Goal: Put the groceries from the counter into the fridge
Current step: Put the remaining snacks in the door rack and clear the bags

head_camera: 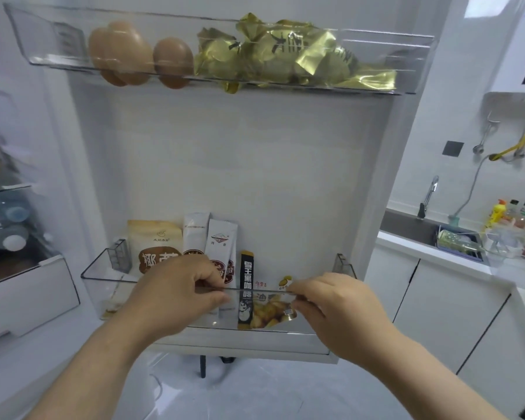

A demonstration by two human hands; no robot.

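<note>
In the lower door bin (103,268) of the open fridge, the left hand (176,295) curls its fingers and thumb onto the white sachets (220,241), which stand upright beside a beige pouch (155,247). The right hand (334,304) pinches the corner of a yellow snack packet (267,310) at the bin's front rim, just beside a black coffee stick (246,286). Above, the upper door bin (43,40) holds eggs (128,53) and gold-foil packets (285,53).
</note>
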